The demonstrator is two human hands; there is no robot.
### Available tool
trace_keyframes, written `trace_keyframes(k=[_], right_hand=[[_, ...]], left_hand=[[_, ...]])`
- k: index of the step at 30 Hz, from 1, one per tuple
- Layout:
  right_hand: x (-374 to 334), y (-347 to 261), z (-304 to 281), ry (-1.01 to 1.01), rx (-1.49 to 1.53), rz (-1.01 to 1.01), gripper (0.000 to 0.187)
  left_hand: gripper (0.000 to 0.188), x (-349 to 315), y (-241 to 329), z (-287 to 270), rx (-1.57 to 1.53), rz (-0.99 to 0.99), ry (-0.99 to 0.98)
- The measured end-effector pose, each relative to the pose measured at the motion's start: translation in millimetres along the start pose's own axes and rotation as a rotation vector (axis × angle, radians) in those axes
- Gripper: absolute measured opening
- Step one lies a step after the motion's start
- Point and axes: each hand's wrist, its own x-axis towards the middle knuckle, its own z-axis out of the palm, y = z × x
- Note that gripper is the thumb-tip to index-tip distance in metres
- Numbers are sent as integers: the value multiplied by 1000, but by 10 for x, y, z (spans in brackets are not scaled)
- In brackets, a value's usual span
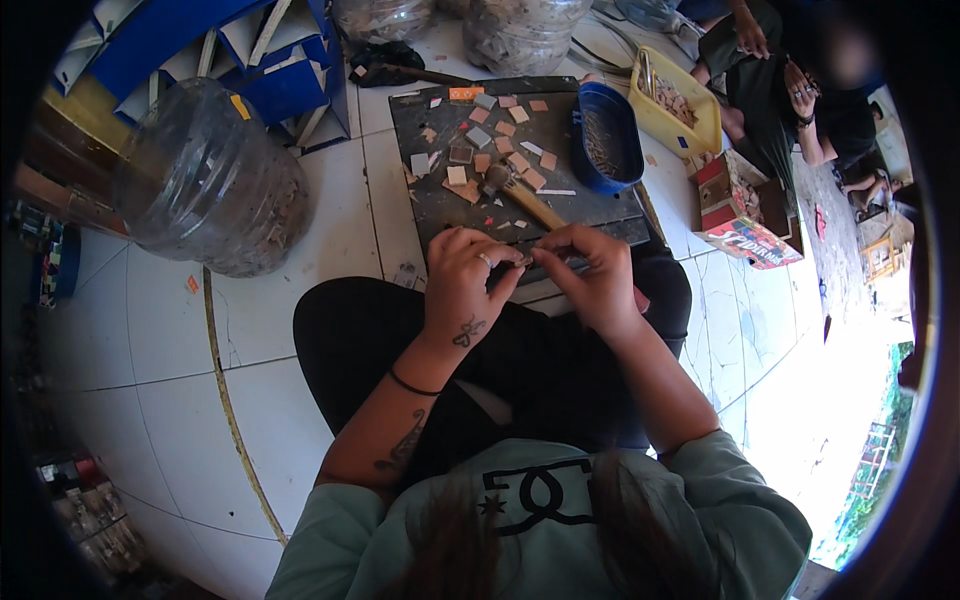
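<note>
Both my hands meet in front of me, just past my crossed legs and over the near edge of a dark board [415, 130]. The fingertips of my left hand [462, 275] and my right hand [592, 278] are pinched together around something small, which the fingers mostly hide. Beyond them a hammer [540, 208] lies on the board, its wooden handle pointing towards my right hand. Around its head are scattered several small flat tile pieces [457, 176] in grey, tan and reddish tones. A blue oval tub [636, 150] with small bits inside stands at the board's right side.
A yellow tub [648, 118] of pieces and a red cardboard box [712, 205] stand to the right. On the left is a large clear plastic jar [215, 180], with blue racks [165, 45] behind it. Another jar [525, 35] stands beyond the board. A person [840, 120] sits at the far right.
</note>
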Motion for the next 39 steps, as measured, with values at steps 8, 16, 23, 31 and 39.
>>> trace_keyframes(k=[8,16,23,31,39], right_hand=[[12,13,-3,-19,-75,-73,9],[38,2,-9,-26,-41,-42,9],[19,25,-17,-31,-66,-56,9],[24,55,2,-12,-4,-72,11],[47,0,-9,-40,-115,-177,10]], left_hand=[[13,-1,16,6,9,-6,14],[12,2,-7,22,2,21,32],[12,1,1,15,19,27,29],[12,1,8,14,1,17,35],[14,-1,-4,33,15,37,56]])
